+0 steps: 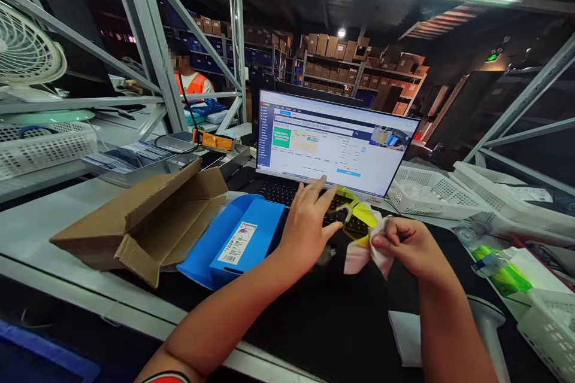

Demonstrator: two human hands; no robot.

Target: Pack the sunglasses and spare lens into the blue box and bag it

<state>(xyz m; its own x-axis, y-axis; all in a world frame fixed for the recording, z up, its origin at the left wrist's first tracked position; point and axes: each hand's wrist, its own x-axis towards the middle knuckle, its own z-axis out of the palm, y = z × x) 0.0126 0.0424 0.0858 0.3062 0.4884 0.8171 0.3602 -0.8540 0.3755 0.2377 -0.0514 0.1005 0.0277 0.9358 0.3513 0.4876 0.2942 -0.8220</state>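
A pair of yellow-tinted glasses (365, 214) is held up in front of the laptop, above the dark mat. My left hand (308, 218) has its thumb and index finger at the frame's left side, the other fingers stretched out. In my right hand (406, 242) a white tissue (357, 257) is pinched; it wraps the right part of the glasses and covers that lens. Left of my left hand lies a blue box (263, 224) with a white label and its flap folded out. A folded white tissue (404, 335) lies by my right forearm.
Behind my hands stands an open laptop (332, 137) with a lit screen. An open cardboard box (121, 221) is at left. White baskets (431, 191), a green tissue pack (503, 272) and a scanner-like grey device (487, 317) line the right. A person in an orange vest (195, 85) is beyond.
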